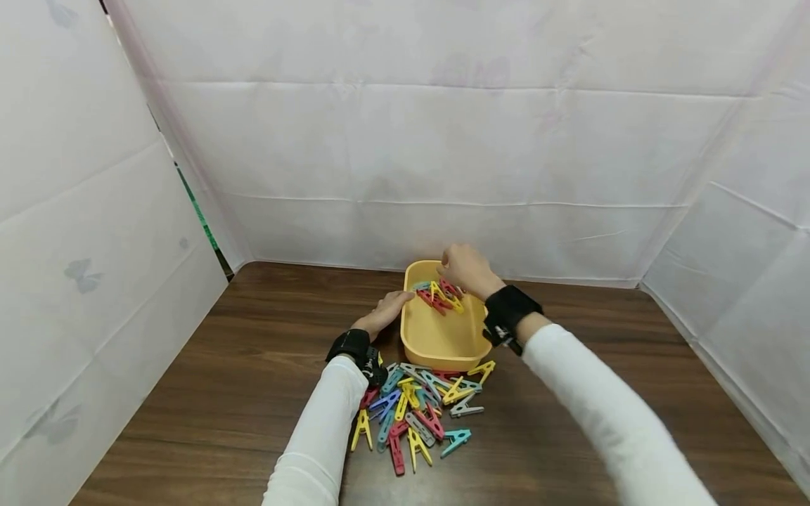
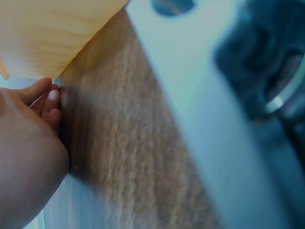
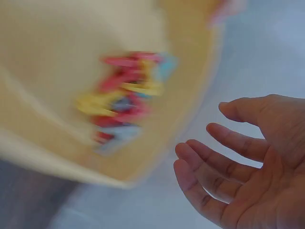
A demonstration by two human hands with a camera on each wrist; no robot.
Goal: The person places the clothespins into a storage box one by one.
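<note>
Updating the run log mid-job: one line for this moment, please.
left hand: steadies yellow plastic tub | right hand: open above tub | some coloured plastic clothes pegs in tub | loose peg pile on brown wooden table

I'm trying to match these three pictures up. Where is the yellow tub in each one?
Head view: the yellow tub sits mid-table, between the left hand and right hand.
Left wrist view: its wall fills the upper left corner, by the fingers.
Right wrist view: it fills the left side, blurred.
Shared landmark: the tub's yellow wall; the clothespins inside link two views.
</note>
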